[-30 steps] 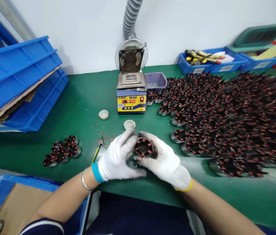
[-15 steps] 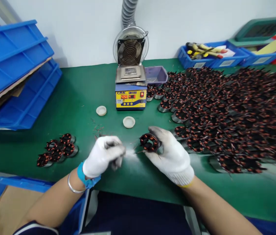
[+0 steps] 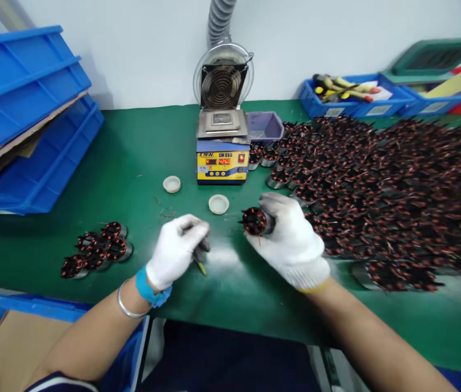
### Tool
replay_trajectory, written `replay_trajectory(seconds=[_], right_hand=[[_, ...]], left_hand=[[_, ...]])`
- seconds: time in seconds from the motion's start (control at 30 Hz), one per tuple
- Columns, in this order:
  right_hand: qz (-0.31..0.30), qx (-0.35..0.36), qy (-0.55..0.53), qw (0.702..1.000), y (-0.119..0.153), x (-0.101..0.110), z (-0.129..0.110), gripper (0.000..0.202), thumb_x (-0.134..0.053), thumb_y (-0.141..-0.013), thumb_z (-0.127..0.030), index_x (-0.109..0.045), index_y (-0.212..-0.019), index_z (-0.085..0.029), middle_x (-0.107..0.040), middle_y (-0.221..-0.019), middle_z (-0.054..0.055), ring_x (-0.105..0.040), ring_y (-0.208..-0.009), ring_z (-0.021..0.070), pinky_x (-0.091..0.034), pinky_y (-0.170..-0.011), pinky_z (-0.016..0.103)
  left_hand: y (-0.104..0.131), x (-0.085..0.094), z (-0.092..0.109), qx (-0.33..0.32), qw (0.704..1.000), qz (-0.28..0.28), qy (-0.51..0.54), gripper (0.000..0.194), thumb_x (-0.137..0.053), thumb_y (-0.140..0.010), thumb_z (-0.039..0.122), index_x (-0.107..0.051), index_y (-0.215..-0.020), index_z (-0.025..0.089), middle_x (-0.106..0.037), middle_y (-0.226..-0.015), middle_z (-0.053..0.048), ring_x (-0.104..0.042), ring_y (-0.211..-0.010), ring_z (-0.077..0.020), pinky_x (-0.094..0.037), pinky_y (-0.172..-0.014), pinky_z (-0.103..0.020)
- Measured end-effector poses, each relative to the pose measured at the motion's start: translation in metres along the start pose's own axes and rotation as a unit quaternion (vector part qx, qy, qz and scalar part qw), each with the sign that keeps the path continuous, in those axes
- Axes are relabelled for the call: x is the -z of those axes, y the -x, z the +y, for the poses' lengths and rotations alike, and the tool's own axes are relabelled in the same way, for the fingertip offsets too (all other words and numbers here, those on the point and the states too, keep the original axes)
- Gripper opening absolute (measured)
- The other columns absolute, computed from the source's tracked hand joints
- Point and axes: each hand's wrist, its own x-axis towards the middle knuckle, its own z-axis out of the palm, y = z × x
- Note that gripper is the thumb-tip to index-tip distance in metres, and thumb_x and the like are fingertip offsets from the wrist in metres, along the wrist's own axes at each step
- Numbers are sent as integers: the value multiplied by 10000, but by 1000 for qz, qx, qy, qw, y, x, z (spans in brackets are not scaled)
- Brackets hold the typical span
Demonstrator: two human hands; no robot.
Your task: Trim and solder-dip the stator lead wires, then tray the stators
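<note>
White gloves cover both hands. My right hand [image 3: 290, 234] grips a round metal part with black and copper windings [image 3: 254, 221], its wound face turned to the left. Thin wire ends stick out from that part. My left hand [image 3: 179, 247] is closed, its fingers pressed together around a small tool; only a yellow-green tip [image 3: 201, 268] shows below them. Between the hands the green table shows. Just above them lie two small white round dishes [image 3: 218, 204], [image 3: 171, 184] and a few wire scraps [image 3: 167, 212].
A yellow-and-blue solder pot unit [image 3: 222, 163] stands at the back under a grey hose. Many wound parts [image 3: 377, 190] cover the right side, several more [image 3: 95, 250] sit at left. Blue crates [image 3: 30, 81] lean at far left; tool bins [image 3: 328, 106] stand at the back right.
The wound part has turned in my right hand and moved slightly up and right. The yellow-green tip now shows under my left hand. The whole view has shifted slightly.
</note>
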Motion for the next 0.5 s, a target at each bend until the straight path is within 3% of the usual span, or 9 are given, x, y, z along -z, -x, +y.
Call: replay_trajectory(seconds=[0.07,0.17,0.2,0.27,0.4,0.5], right_hand=[[-39,-28,26,998,-20,-7,0,469,-617,-780,-330,-588,-1212,-151,-617,-1295,177,-637,-1152,308,-558,-949,419],[-134,-60,96,985,-45,-20,-2,520,-597,-815,-309,-562,-1316,-173,-585,-1346,149,-665,-1031,291,-557,-820,388],[-162,-56,125,977,-52,-24,-4,528,-594,-831,-325,-555,-1339,-188,-575,-1358,143,-668,-997,287,-548,-774,373],[-215,-29,187,958,-60,-29,-8,521,-579,-870,-357,-542,-1370,-214,-570,-1356,137,-666,-962,276,-517,-708,338],[-299,32,267,916,-68,-28,-23,510,-501,-944,-330,-486,-1442,-225,-581,-1322,152,-652,-968,278,-477,-688,320],[-326,23,286,901,-74,-23,-35,493,-456,-969,-293,-481,-1454,-211,-600,-1286,170,-640,-989,290,-477,-723,338]], left_hand=[[1,-7,-10,-85,980,-43,-177,249,-563,-863,414,-619,-772,190,-692,-697,-31,-658,-597,-181,-501,-561,-272],[4,-21,-24,-193,871,-154,-425,234,-588,-899,396,-670,-814,193,-741,-827,-67,-717,-788,-255,-529,-702,-339],[6,-24,-27,-206,837,-187,-471,254,-592,-915,418,-677,-832,194,-743,-840,-69,-721,-800,-263,-527,-699,-343],[9,-27,-28,-228,797,-226,-512,296,-578,-947,459,-681,-875,191,-743,-861,-66,-724,-810,-257,-515,-672,-335],[15,-26,-25,-290,772,-230,-517,301,-549,-969,457,-664,-928,181,-726,-850,-55,-717,-810,-246,-487,-631,-338],[20,-26,-25,-318,764,-231,-511,314,-528,-975,462,-658,-922,181,-705,-798,-52,-705,-791,-249,-481,-632,-348]])
